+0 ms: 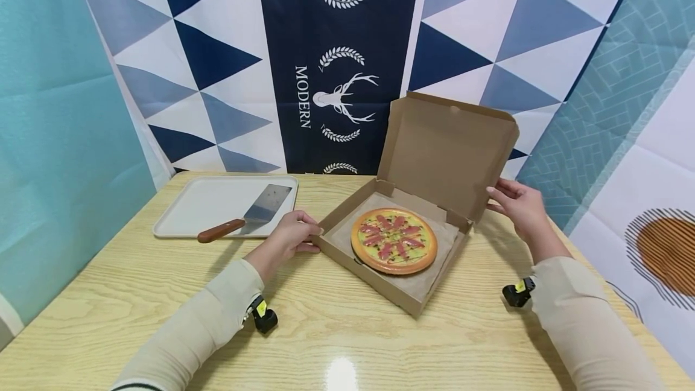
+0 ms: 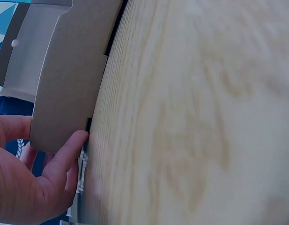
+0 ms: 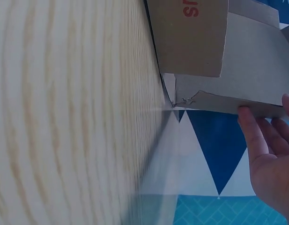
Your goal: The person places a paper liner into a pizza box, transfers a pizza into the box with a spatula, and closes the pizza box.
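Observation:
A cardboard pizza box [image 1: 371,279] lies turned at an angle on the table, its lid [image 1: 445,149] raised and leaning back. On brown paper inside sits a round pizza [image 1: 393,240] with red strips and a golden crust. My left hand [image 1: 290,235] grips the box's left corner; in the left wrist view, thumb and fingers [image 2: 64,154] lie on either side of the cardboard wall. At the lid's right edge, my right hand [image 1: 521,204] holds on, thumb on the inner face. The right wrist view shows its fingers [image 3: 252,131] against the lid's side flap.
Left of the box is a white tray [image 1: 201,198]. A pizza server [image 1: 221,230] with a wooden handle and wide metal blade rests across its front rim. Patterned cloth [image 1: 342,77] hangs behind the wooden table [image 1: 304,343], with more hangings at both sides.

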